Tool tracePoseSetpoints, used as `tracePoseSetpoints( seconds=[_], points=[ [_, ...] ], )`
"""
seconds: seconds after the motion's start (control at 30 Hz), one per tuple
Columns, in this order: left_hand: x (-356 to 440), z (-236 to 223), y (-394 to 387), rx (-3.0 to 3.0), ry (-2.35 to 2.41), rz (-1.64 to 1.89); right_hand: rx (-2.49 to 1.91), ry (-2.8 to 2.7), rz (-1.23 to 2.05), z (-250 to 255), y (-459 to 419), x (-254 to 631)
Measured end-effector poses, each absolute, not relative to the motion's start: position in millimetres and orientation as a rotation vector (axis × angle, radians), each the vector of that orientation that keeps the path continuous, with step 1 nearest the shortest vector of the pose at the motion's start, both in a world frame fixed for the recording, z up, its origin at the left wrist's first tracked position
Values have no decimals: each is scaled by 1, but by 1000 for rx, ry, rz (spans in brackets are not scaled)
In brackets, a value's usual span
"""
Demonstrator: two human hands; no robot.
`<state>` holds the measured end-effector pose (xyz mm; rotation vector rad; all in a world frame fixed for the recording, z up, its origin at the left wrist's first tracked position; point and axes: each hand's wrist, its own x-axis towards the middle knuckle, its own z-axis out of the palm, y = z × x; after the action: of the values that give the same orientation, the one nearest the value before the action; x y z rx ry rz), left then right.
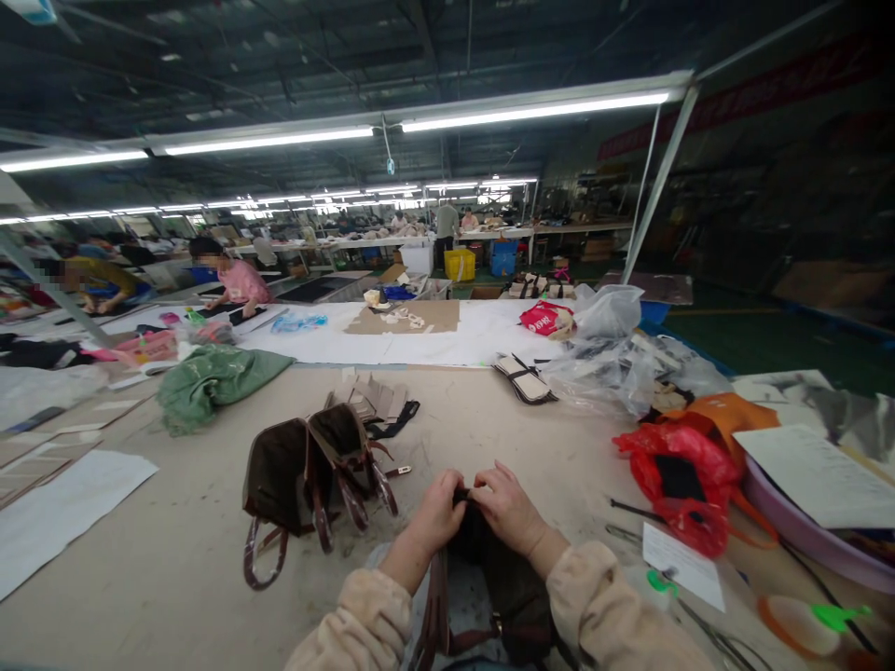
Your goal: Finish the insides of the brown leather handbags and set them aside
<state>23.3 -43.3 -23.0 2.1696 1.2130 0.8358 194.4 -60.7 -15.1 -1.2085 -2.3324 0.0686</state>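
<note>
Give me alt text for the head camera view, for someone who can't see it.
Two bare hands, left and right, pinch the edge of a dark brown handbag at a worktable. Two more brown bags stand left of it, and a red plastic bag lies right. Behind, people work under long tube lights.

shows a rumpled green bag [216, 387] at nine o'clock, a white sheet [62, 513] at eight. has a yellow crate [460, 265] at twelve, clear plastic [608, 363] at three. at four, shows a red plastic bag [678, 480] beside a lilac basin [793, 517] with written paper [818, 475] on top.
</note>
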Motion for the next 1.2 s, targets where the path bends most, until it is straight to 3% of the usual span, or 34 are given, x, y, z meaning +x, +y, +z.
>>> tracePoseSetpoints(
  seconds=[0.77,1.2],
  points=[
    [18,-24,-41,2361,1126,793,-1174,-2281,43,-24,-54,191],
    [26,-19,-43,2374,1181,762,-1204,-2227,296,-21,-54,200]
  ],
)
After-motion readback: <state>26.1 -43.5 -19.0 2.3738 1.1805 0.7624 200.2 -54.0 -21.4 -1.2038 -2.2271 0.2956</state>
